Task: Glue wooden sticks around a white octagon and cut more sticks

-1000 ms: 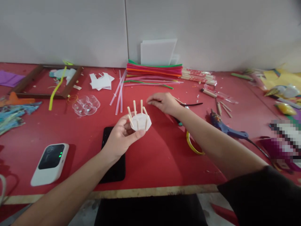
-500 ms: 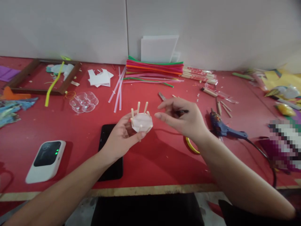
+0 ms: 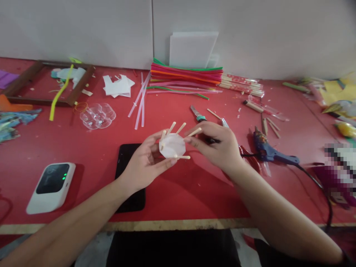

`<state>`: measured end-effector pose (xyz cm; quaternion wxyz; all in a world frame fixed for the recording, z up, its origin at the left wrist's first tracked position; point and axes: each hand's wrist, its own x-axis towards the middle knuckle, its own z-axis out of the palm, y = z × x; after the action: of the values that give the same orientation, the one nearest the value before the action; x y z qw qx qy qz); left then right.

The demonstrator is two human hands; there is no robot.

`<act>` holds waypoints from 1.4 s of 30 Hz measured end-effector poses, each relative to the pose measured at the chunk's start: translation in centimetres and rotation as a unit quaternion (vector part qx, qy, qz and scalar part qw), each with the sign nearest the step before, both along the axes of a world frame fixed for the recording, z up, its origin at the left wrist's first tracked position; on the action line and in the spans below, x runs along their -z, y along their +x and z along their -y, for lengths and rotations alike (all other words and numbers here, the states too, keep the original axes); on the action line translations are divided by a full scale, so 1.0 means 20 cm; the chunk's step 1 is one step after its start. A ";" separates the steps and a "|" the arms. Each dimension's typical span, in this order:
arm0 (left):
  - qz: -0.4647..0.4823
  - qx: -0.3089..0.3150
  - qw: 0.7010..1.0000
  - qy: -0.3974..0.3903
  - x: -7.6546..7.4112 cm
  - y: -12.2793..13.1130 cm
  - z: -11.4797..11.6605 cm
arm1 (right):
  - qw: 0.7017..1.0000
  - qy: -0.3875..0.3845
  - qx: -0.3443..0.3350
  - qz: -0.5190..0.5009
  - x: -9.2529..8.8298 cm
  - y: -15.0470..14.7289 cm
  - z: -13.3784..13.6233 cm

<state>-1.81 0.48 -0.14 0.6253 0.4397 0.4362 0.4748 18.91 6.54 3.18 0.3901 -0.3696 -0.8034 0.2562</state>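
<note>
My left hand grips a small white many-sided disc by its left side, thumb at the front edge. Short pale wooden sticks stand round its rim, some leaning outward; the front stick points right. On the disc's right side, my right hand pinches another wooden stick between thumb and forefinger. Something dark shows inside its curled fingers; I cannot make out what it is. Just behind that hand lies a metal-bladed tool with a teal part, its rear end hidden.
A blue glue gun with a cord lies to the right. Under my left wrist is a black phone, with a white device farther left. Colourful pipe cleaners, a clear palette and a brown frame are behind.
My right hand has come left to the disc and now pinches a stick at its rim. The disc has turned in my left hand, and its sticks lean outward more.
</note>
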 end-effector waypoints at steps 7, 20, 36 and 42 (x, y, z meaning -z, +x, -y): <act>0.020 0.013 1.000 0.002 0.00 0.00 0.00 | 0.999 0.032 -0.038 -0.023 0.05 0.02 -0.01; 0.090 0.025 0.996 0.008 -0.03 0.00 0.01 | 0.994 0.104 -0.035 -0.004 -0.01 0.02 0.04; 0.115 0.019 0.993 0.012 -0.05 0.00 0.02 | 0.979 0.197 -0.043 0.018 -0.01 0.02 0.07; 0.117 0.014 0.993 0.004 -0.05 0.00 0.02 | 0.979 0.200 -0.042 0.015 0.01 0.03 0.06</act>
<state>-1.82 0.18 0.91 0.6768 0.3891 0.3521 0.5162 19.47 5.36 3.05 0.4333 -0.2536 -0.8589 0.1011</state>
